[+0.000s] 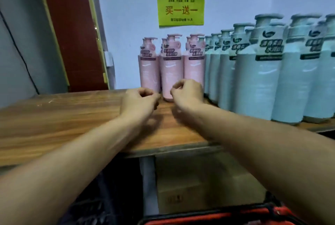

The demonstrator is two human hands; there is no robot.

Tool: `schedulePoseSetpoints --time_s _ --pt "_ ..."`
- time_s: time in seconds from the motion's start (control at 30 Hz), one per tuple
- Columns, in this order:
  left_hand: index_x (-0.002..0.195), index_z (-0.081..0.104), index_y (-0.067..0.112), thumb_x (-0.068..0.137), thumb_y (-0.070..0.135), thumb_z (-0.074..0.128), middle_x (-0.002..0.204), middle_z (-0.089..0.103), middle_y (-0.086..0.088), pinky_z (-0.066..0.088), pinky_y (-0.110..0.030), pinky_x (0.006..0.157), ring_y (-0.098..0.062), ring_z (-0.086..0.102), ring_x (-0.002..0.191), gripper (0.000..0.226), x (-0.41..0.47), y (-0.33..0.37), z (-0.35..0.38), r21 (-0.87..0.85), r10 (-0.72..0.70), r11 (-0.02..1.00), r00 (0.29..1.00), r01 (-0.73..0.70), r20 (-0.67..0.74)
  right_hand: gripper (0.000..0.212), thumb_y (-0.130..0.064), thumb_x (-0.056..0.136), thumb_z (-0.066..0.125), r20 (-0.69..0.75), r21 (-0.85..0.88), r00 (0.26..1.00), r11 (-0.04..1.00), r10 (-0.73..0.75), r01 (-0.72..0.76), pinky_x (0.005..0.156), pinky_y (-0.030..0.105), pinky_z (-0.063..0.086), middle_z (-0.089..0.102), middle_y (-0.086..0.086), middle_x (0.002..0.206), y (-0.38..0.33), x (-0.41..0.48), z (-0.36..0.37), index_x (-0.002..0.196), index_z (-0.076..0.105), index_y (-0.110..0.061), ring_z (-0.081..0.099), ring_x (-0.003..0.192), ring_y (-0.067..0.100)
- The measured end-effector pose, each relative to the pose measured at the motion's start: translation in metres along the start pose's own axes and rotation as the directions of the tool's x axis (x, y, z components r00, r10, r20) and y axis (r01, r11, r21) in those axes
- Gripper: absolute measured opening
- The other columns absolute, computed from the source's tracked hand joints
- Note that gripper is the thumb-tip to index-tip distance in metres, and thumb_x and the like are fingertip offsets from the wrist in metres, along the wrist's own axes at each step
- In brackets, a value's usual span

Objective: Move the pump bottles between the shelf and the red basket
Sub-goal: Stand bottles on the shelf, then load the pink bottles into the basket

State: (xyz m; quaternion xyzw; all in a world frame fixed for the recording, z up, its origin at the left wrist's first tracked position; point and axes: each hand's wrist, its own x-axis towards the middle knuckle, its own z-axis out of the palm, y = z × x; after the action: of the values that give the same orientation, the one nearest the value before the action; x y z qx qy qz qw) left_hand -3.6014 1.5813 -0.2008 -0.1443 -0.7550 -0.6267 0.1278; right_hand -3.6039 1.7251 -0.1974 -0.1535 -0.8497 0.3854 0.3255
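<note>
Both the left hand (140, 102) and right hand (187, 92) hover loosely curled and empty before the pink pump bottles (169, 68) at the shelf's (63, 116) back edge; next likely calls for gripping one for the red basket (217, 217).

Pale blue wall (126, 16); green sign (181, 5); red-brown door (72, 30)

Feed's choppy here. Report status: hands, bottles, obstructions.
Left hand and right hand empty, loosely curled. Pink pump bottles upright on shelf, untouched. Red basket below. Path clear.
</note>
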Motion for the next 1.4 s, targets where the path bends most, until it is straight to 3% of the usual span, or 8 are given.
schedulePoseSetpoints --time_s 0.1,0.23,0.3,0.43,0.6,0.83,1.03,1.4 --pt "0.082 0.064 0.014 0.078 0.003 0.075 0.080 0.066 -0.013 0.051 -0.025 0.047 -0.021 0.057 0.056 0.016 0.045 -0.003 0.029 -0.129 -0.262 0.954 0.962 0.270 0.076 0.030 -0.021 0.087 0.067 -0.048 -0.059 0.998 0.997 0.042 -0.045 0.097 0.032 0.049 0.070 0.008 0.122 0.025 0.016 0.007 0.116 0.070 -0.018 0.062 0.118 0.030" --pt "0.133 0.054 0.018 0.057 0.023 0.085 0.124 0.066 -0.008 0.053 -0.042 0.098 -0.025 0.066 0.108 0.082 0.089 -0.015 0.057 -0.065 -0.243 0.967 0.968 0.248 0.068 0.050 -0.028 0.086 0.073 -0.095 0.091 0.983 0.985 0.156 -0.147 0.110 0.037 0.041 0.056 0.011 0.141 0.036 0.030 0.010 0.132 0.058 -0.013 0.051 0.132 0.032" --pt "0.144 0.045 0.021 0.052 0.029 0.087 0.135 0.060 -0.004 0.051 -0.045 0.101 -0.027 0.062 0.117 0.101 0.099 -0.015 0.072 -0.032 -0.225 0.973 0.973 0.227 0.052 0.059 -0.030 0.088 0.072 -0.067 0.101 0.980 0.978 0.189 -0.182 0.114 0.037 0.038 0.048 0.012 0.152 0.038 0.033 0.010 0.140 0.052 -0.012 0.046 0.139 0.032" --pt "0.113 0.052 0.020 0.050 0.020 0.092 0.112 0.069 -0.008 0.060 -0.045 0.085 -0.028 0.068 0.096 0.074 0.108 -0.019 0.105 -0.033 -0.209 0.977 0.978 0.210 0.022 0.064 -0.027 0.087 0.068 -0.038 0.110 0.989 0.984 0.144 -0.139 0.110 0.037 0.038 0.045 0.010 0.153 0.039 0.030 0.010 0.146 0.045 -0.015 0.044 0.140 0.031" --pt "0.114 0.039 0.023 0.056 0.049 0.083 0.113 0.062 -0.006 0.052 -0.035 0.095 -0.025 0.059 0.096 0.077 0.116 -0.026 0.107 0.336 -0.129 0.933 0.991 0.131 -0.028 0.066 -0.040 0.094 0.061 -0.061 0.214 0.984 0.965 0.167 -0.151 0.113 0.040 0.033 0.042 0.009 0.156 0.035 0.033 0.008 0.153 0.038 -0.019 0.039 0.143 0.031" --pt "0.106 0.053 0.022 0.026 0.055 0.079 0.099 0.073 -0.006 0.059 -0.042 0.087 -0.026 0.071 0.095 0.090 0.090 -0.024 0.087 0.208 -0.060 0.977 0.997 0.050 0.042 0.076 -0.062 0.093 0.058 -0.070 0.310 0.990 0.946 0.120 -0.093 0.114 0.040 0.033 0.043 0.003 0.158 0.033 0.028 0.005 0.156 0.035 -0.028 0.042 0.144 0.027" --pt "0.102 0.054 0.025 0.034 0.056 0.080 0.092 0.072 0.003 0.060 -0.037 0.083 -0.019 0.072 0.089 0.079 0.055 -0.013 0.073 0.314 0.032 0.947 0.993 -0.066 0.113 0.095 -0.077 0.079 0.060 -0.062 0.402 0.998 0.915 -0.006 0.031 0.119 0.039 0.034 0.051 0.005 0.152 0.021 0.008 -0.005 0.158 0.033 -0.033 0.047 0.141 0.025" --pt "0.112 0.058 0.026 0.045 0.058 0.080 0.098 0.071 0.001 0.058 -0.035 0.084 -0.021 0.069 0.092 0.077 -0.029 0.011 0.034 0.415 0.123 0.891 0.979 -0.181 0.162 0.093 -0.053 0.089 0.073 -0.136 0.409 0.975 0.886 -0.176 0.217 0.120 0.040 0.036 0.048 0.002 0.157 -0.021 -0.074 -0.054 0.162 0.025 -0.018 0.047 0.143 0.018"
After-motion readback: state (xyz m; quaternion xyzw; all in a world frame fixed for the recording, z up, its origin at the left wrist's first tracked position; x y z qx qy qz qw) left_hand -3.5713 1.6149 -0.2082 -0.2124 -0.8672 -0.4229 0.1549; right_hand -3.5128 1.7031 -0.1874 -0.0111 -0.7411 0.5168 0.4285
